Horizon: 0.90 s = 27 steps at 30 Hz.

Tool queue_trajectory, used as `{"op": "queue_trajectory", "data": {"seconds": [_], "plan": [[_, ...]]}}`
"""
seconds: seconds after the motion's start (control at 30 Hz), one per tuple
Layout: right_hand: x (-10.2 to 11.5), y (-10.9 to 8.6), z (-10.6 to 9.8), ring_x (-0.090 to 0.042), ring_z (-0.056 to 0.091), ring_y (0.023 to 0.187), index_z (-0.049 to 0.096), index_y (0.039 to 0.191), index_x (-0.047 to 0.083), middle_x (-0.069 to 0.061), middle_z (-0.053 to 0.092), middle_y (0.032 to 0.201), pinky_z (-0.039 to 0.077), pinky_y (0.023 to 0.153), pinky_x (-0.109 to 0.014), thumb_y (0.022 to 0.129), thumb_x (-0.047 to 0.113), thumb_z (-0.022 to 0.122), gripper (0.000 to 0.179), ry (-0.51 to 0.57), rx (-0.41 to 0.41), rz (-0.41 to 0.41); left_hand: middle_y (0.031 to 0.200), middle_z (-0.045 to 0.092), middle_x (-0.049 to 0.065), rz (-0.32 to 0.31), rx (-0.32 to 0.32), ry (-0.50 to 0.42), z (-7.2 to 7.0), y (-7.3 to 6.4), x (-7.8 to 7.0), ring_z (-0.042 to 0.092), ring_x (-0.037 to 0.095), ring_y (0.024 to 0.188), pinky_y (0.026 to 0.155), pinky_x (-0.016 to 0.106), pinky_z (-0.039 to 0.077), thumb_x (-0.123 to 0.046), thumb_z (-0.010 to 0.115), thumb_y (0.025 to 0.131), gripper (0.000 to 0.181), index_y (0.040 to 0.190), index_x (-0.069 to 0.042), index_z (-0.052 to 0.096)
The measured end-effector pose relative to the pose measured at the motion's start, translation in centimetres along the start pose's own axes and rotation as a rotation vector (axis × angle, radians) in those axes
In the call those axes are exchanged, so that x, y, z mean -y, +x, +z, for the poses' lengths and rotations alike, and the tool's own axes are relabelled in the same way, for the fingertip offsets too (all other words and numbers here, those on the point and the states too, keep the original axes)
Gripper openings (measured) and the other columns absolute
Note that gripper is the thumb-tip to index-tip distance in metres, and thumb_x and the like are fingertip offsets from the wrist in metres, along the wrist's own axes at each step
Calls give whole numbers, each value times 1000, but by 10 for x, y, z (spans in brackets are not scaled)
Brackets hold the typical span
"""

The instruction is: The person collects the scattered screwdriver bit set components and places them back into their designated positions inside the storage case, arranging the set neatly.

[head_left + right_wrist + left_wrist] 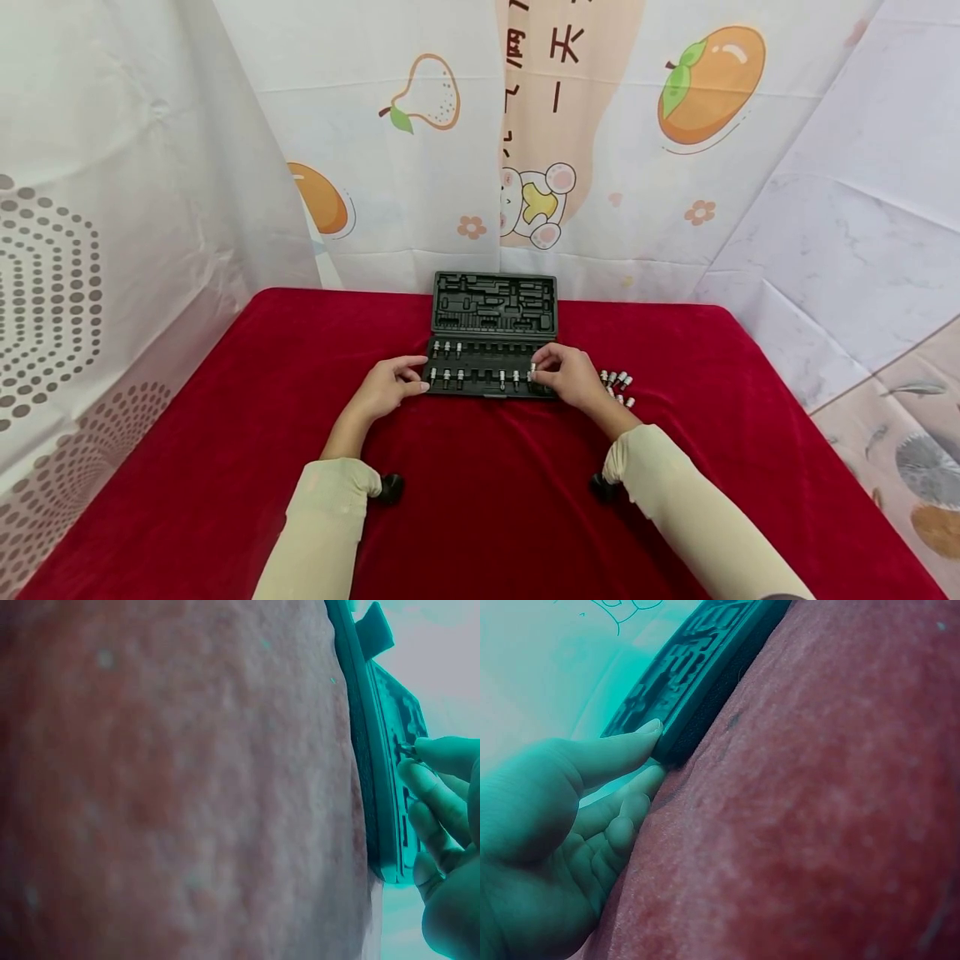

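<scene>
The black case (480,363) lies on the red cloth (487,508) and is the landmark for all places here, its one moulded lid (497,304) tilted up along its far side. Inside the case, three silver pieces (447,349) stand in the far row at its left end, three more pieces (447,377) in the near row at its left end, and two upright pieces (508,380) in the near row toward its right end. Just right of those two, over the case's near right part, the right hand (576,381) pinches one small bit (533,367) between thumb and index finger, the gap between them no wider than the bit, with the other fingers bent alongside. At the case's left edge, the left hand (385,388) touches the side and near corner, thumb and index finger spread apart, thumb tip on the rim, the remaining fingers loosely bent. Right of the case, partly behind the right wrist, lies a cluster of loose pieces (623,378), at least six; overlap hides the exact count. Nearer the person than the case are two pale sleeves (322,517) and two dark wrist devices (391,489); beyond the case hangs a printed curtain (420,192)
</scene>
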State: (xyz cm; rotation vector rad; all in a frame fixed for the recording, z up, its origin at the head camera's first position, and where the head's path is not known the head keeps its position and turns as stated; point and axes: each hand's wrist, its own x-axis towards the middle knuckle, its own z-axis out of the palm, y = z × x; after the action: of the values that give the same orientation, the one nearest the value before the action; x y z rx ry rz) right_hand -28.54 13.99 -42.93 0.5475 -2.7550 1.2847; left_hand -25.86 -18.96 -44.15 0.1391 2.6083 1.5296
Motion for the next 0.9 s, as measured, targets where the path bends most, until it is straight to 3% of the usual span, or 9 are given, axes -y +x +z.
{"op": "queue_trajectory", "data": {"seconds": [0.5,0.9], "plan": [[11,3,18,-17,64,78,70,95,6,1,69,82,50,67,-33,83,9,77,14,42,-3,4,98,64,10,6,4,14,-1,1,2,52,18,62,58,31,44,-8,71,89,50,136,-5,57],[18,7,30,-15,63,80,71,94,11,3,69,82,49,67,-32,84,11,77,12,12,19,23,98,64,10,0,6,4,0,1,2,50,18,61,57,30,43,-7,71,89,50,137,-5,56]]}}
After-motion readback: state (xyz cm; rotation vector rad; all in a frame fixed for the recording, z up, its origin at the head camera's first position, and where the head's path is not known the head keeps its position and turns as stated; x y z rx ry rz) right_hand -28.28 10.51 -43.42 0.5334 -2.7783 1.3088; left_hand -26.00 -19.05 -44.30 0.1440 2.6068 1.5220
